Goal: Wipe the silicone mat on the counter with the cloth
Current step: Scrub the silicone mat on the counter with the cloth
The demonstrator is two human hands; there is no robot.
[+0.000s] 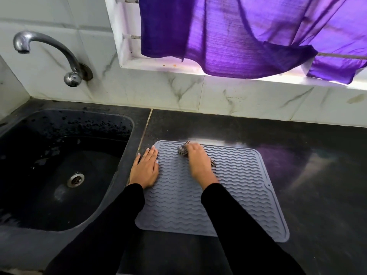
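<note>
A grey silicone mat (234, 187) with wavy ridges lies flat on the black counter, right of the sink. My left hand (145, 169) rests flat with straight fingers on the mat's left edge. My right hand (198, 161) is blurred and holds a small dark patterned cloth (183, 151) against the far part of the mat. Most of the cloth is hidden under the hand; bits show at its left and right.
A black sink (59, 169) with a metal drain sits left, a chrome tap (49, 54) above it. The marble-tiled wall (218, 96) runs behind the counter. A purple curtain (248, 32) hangs over the window sill. Bare black counter (317, 165) stretches right of the mat.
</note>
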